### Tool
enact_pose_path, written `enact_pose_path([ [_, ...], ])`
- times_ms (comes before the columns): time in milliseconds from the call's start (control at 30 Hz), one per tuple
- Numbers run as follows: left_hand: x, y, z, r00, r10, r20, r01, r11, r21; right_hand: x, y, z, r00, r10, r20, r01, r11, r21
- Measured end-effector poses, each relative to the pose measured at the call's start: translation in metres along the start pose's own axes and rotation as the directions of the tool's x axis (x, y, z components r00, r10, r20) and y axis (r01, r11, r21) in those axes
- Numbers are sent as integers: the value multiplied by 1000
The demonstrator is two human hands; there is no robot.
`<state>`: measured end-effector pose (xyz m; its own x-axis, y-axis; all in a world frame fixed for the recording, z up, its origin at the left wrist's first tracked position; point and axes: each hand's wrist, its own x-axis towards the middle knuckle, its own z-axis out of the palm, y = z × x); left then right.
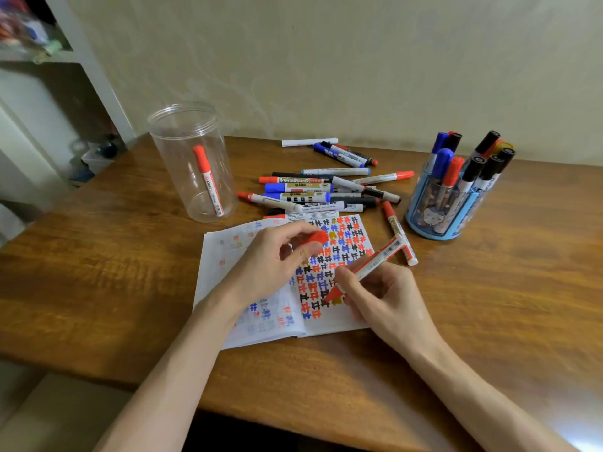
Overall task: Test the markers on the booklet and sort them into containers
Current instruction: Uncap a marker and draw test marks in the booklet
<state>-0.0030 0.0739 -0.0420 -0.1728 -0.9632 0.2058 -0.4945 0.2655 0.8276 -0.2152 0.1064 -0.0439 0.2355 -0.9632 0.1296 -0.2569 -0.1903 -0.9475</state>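
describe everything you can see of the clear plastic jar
The clear plastic jar stands upright and lidless on the wooden table, left of the marker pile. It is tall, cylindrical and ridged at the rim. Inside it one red-capped marker leans, cap up. Nothing else touches it.

Home room, likely a study corner: wood desk (130,288) against a patterned beige wall (359,60), white shelf unit (94,70) at left with blurry clutter (23,27), storage bin (94,161) low behind it, cartoon-print pen cup (437,213) on desk.
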Motion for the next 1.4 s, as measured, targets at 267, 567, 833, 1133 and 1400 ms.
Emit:
enact_pose_path([
  [267, -4, -2, 1, 1000, 0, -28, 2, 998, 60, -4, 8, 0, 1000, -1, -23, -2, 992, -127],
  [567, -3, -4, 3, 1000, 23, -20, -21, 996, 92, -5, 9, 0, 1000, -27, 13, 28, 986, -162],
  [833, -4, -5, 2, 999, 30, -28, -27, 995, 94, -3, 15, 1, 999, -38, -36, 31, 985, -169],
  [1133, -4, -6, 2, 999, 37, -25, -34, 994, 104, -4, 15, 2, 999, -52, 9, 53, 982, -181],
  [1400, -4, -6, 1, 998, 46, -34, -42, 994, 104, -3, 14, 0, 999, -44, -31, 39, 988, -146],
])
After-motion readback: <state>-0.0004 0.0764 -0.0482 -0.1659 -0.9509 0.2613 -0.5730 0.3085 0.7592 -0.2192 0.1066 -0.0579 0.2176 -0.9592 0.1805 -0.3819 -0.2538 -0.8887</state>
